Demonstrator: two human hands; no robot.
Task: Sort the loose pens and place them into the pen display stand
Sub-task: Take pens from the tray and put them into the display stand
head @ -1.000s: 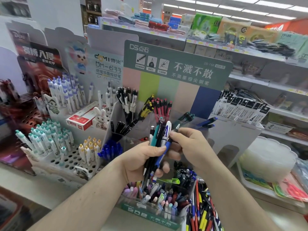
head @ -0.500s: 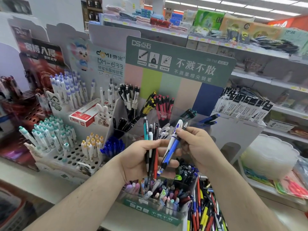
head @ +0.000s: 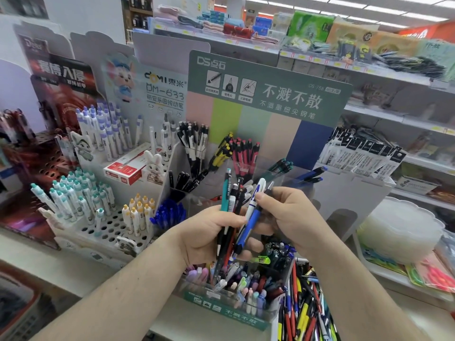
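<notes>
My left hand (head: 209, 232) grips a bundle of loose pens (head: 230, 205), teal, black and red ones, held upright in front of the stand. My right hand (head: 288, 217) pinches a blue and white pen (head: 252, 215) that leans out of the bundle. Behind my hands rises the green pen display stand (head: 268, 94) with clear compartments: black and white pens (head: 194, 141), yellow pens (head: 222, 151), red pens (head: 245, 153), teal pens (head: 282, 166) and blue pens (head: 312, 174). Its front tray (head: 229, 308) holds pastel pens.
A pile of mixed loose pens (head: 302, 306) lies at the lower right. To the left stands a white peg display (head: 98, 225) with capped pens and a red box (head: 123, 169). White plates (head: 401, 230) and shelves with packaged goods (head: 364, 156) are at the right.
The blue and white pen has been drawn a little further apart from the bundle by my right hand. Both hands have risen slightly in view.
</notes>
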